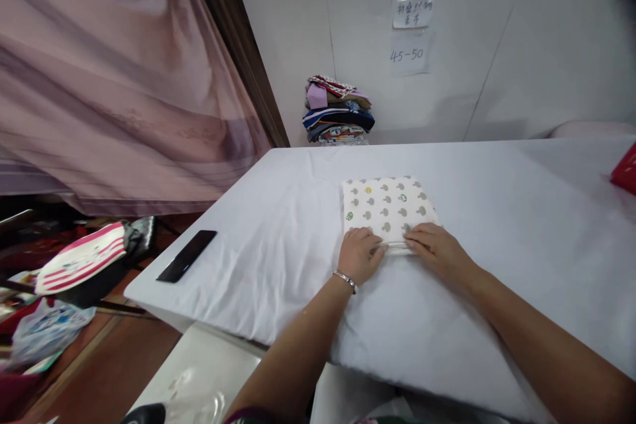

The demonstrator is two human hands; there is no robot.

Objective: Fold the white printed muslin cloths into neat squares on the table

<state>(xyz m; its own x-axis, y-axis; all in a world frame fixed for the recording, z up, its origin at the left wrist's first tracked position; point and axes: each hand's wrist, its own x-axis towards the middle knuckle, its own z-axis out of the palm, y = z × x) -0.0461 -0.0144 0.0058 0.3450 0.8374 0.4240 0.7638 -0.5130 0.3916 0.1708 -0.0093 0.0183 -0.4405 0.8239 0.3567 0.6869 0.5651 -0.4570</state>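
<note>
A white folded cloth (385,205) with a grey mushroom-like print and a few green and yellow motifs lies flat on the white-covered table (278,212). Its layered edge faces me. At its near left corner, my left hand (362,255) has the fingers on top and the thumb along the edge, pinching the layers. A silvery bracelet (346,280) circles that wrist. My right hand (437,250) pinches the near right corner in the same way, thumb and fingers close together. Both hands partly cover the near corners.
A black phone (187,256) lies near the table's left edge. Behind the table rises a stack of folded clothes (338,112). A red object (625,171) sits at the far right. Pink curtain (124,79) hangs at left, above a plastic bag (52,331).
</note>
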